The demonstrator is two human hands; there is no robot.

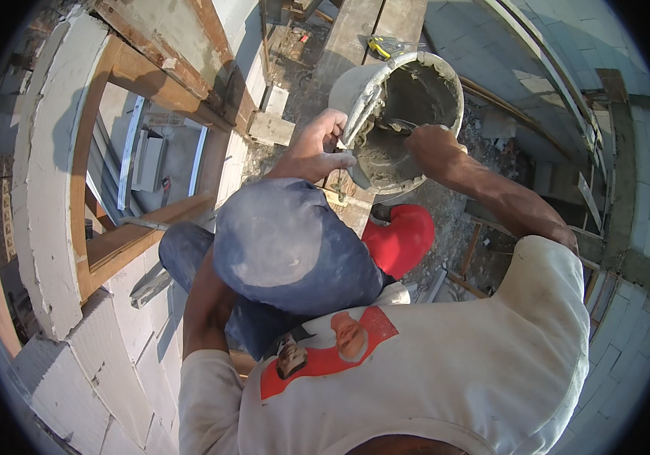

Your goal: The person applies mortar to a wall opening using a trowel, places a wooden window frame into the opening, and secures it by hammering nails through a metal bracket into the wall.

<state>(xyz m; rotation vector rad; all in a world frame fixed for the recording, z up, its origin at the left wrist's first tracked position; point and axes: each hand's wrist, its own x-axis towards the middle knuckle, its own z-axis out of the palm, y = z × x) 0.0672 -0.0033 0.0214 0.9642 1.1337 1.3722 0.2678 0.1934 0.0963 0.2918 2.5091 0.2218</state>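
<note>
A whitish bucket (349, 82) tips to the right on the wooden planks, its mouth facing up. Wet grey mortar (416, 98) coats its inside. My left hand (319, 145) is closed at the bucket's mortar-caked left edge, with the thumb toward me. Inside the mouth, a trowel (396, 123) has its blade against the mortar. My right hand (432, 149) is wrapped round its handle, which is mostly hidden. My bent, dusty blue trouser knee (279, 227) is just below the left hand, and a red shape (400, 241) is beside it.
Yellow-and-black pliers (384, 48) lie on the planks (355, 34) beyond the bucket. To the left is a wooden window frame (96, 174) set in pale block wall (112, 356). Rubble and timber offcuts surround the planks; another block wall (628, 318) rises at right.
</note>
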